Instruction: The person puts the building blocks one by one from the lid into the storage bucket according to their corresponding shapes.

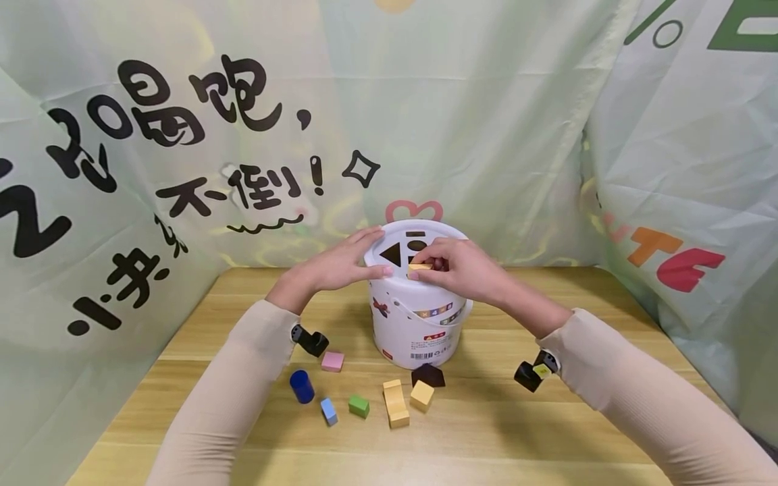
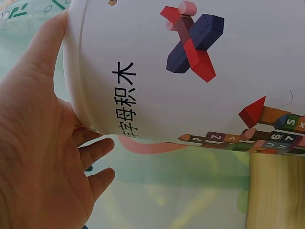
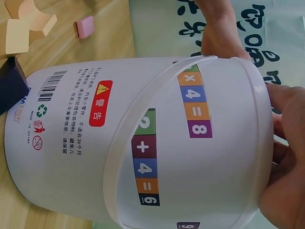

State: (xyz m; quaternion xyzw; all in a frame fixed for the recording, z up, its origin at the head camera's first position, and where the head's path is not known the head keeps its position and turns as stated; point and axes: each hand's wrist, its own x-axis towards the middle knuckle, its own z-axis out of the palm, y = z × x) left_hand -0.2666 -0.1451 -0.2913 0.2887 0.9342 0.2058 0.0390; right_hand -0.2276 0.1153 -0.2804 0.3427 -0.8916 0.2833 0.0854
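A white lidded bucket (image 1: 413, 331) stands upright on the table. Its lid (image 1: 437, 230) has several shaped holes, among them a triangle hole and a round one. My left hand (image 1: 340, 262) rests against the left side of the lid, thumb at the front edge and fingers stretched toward the back; in the left wrist view the other fingers are loosely bent beside the rim. With thumb and fingers my right hand (image 1: 464, 266) pinches a yellow block (image 1: 419, 268) at a hole near the lid's front. The fingers hide part of that block and hole.
Before the bucket lie a dark prism block (image 1: 429, 375), a yellow block (image 1: 422, 396), a yellow curved block (image 1: 396, 405), a green block (image 1: 358, 406), a light blue block (image 1: 329, 411), a blue cylinder (image 1: 302, 387) and a pink block (image 1: 332, 362). Printed cloth hangs behind.
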